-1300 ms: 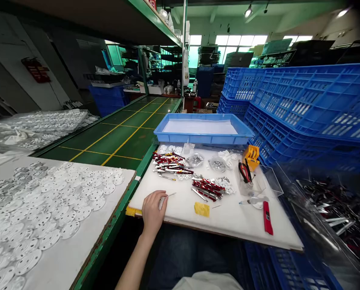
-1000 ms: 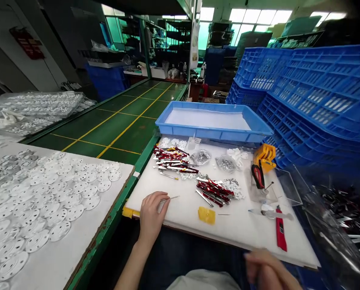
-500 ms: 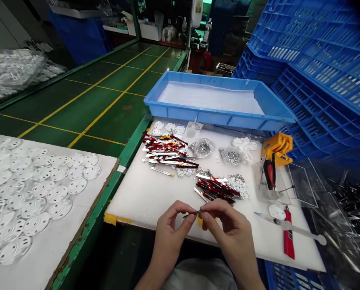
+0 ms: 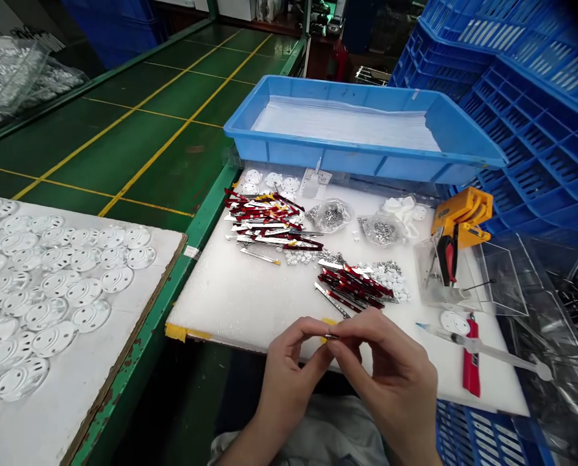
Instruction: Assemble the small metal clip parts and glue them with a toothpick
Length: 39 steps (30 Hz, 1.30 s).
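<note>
My left hand (image 4: 296,366) and my right hand (image 4: 388,369) meet fingertip to fingertip at the near edge of the white foam board (image 4: 211,291). Both pinch one small dark part (image 4: 331,336), mostly hidden by the fingers. Just beyond them lies a pile of dark red and silver strips (image 4: 351,288). A larger pile of red and silver strips (image 4: 264,220) is farther left. Small white pieces (image 4: 393,281) and bags of tiny metal parts (image 4: 332,215) sit around the piles.
A blue tray (image 4: 366,152) stands behind the board. To the right are an orange dispenser (image 4: 463,213), pliers (image 4: 448,259), a syringe (image 4: 492,349), a red cutter (image 4: 472,362) and blue crates (image 4: 545,123). White discs (image 4: 92,315) cover the left board.
The view has tilted down and shifted. My fingertips have come closer together, and less of the small dark part shows between them.
</note>
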Motion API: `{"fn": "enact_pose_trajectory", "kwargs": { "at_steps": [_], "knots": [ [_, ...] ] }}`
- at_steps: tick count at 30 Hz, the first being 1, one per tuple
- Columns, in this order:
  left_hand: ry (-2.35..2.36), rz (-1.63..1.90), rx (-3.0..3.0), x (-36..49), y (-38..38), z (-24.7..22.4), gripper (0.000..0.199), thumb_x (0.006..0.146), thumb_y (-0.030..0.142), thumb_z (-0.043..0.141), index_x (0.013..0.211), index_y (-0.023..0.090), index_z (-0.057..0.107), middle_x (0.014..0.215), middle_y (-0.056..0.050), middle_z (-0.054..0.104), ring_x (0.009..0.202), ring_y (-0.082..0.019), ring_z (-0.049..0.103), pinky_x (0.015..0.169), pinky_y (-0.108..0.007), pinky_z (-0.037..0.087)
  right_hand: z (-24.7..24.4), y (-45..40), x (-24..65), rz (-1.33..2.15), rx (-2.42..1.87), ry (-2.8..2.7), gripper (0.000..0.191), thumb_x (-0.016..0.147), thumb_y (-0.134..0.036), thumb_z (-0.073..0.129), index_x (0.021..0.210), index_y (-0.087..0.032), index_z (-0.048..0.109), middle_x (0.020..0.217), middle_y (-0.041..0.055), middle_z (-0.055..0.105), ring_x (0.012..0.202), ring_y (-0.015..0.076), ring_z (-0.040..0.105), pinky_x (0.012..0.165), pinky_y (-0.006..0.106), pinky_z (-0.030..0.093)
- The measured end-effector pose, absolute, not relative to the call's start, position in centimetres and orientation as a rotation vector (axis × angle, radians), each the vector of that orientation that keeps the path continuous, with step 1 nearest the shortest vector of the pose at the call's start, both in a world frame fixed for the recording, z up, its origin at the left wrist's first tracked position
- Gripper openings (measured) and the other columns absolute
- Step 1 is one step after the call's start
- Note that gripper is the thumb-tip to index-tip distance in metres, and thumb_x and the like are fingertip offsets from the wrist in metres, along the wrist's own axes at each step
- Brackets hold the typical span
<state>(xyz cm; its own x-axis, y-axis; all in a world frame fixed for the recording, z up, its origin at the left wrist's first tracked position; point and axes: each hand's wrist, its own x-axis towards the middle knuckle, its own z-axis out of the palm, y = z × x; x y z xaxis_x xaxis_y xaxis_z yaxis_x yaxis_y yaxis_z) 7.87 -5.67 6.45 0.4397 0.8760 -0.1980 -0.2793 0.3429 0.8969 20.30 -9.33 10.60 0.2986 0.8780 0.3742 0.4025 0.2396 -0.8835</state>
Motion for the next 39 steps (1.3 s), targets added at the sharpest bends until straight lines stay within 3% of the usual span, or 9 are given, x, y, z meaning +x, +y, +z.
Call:
{"fn": "enact_pose_trajectory", "kwargs": {
  "at_steps": [4,7,12,20,30,39],
  "knots": [
    [0.826,0.922,0.987,7.5,-6.0,6.4,0.017,0.089,0.038,0.086,0.089,0.021,0.083,0.085,-0.003,0.079,0.083,-0.018,0.074,0.081,-0.024,0.057,10.5,-10.7,19.3,0.504,-1.406,-0.848,0.016,0.094,-0.012,0.072,0.095,-0.028,0.072,0.079,-0.004,0.07,0.06,0.0088,0.064,0.058,0.015,0.055],
    [0.872,0.977,0.956,6.8,-6.0,6.4,0.015,0.09,0.037,0.085,0.089,0.022,0.082,0.083,-0.002,0.077,0.074,-0.015,0.071,0.073,-0.021,0.057,9.8,-12.0,19.0,0.608,-1.463,-0.659,0.007,0.097,-0.022,0.072,0.092,-0.026,0.07,0.073,-0.0034,0.07,0.057,0.0098,0.065,0.059,0.016,0.056],
    [0.896,1.122,0.972,6.4,-5.3,7.0,0.019,0.09,0.041,0.086,0.084,0.022,0.083,0.08,-0.002,0.074,0.075,-0.014,0.067,0.069,-0.018,0.056,8.0,-13.2,20.0,0.745,-1.578,-0.97,0.016,0.098,-0.038,0.072,0.09,-0.024,0.074,0.077,0.0013,0.075,0.067,0.0154,0.073,0.068,0.021,0.059],
    [0.851,1.266,1.15,6.7,-5.2,8.6,0.013,0.091,0.037,0.086,0.086,0.026,0.088,0.08,-0.003,0.075,0.072,-0.012,0.068,0.06,-0.015,0.053,6.9,-13.3,19.5,0.849,-1.535,-1.188,0.019,0.104,-0.035,0.064,0.092,-0.024,0.074,0.077,-0.0003,0.073,0.068,0.0133,0.071,0.065,0.018,0.056],
    [0.79,1.339,1.455,6.2,-6.1,10.0,0.01,0.095,0.027,0.082,0.102,0.028,0.09,0.085,-0.004,0.078,0.072,-0.014,0.071,0.066,-0.019,0.06,7.5,-12.9,19.0,0.883,-1.478,-1.21,0.024,0.106,-0.039,0.062,0.103,-0.021,0.078,0.085,0.0041,0.078,0.07,0.0168,0.073,0.066,0.023,0.06],
    [0.704,1.366,1.671,5.7,-6.3,10.7,0.02,0.099,0.022,0.076,0.116,0.025,0.087,0.091,-0.008,0.081,0.08,-0.019,0.072,0.075,-0.028,0.06,8.4,-12.8,18.3,0.901,-1.457,-1.208,0.029,0.103,-0.042,0.064,0.083,-0.022,0.073,0.071,0.0002,0.071,0.062,0.0164,0.062,0.058,0.024,0.05]
  ]
}}
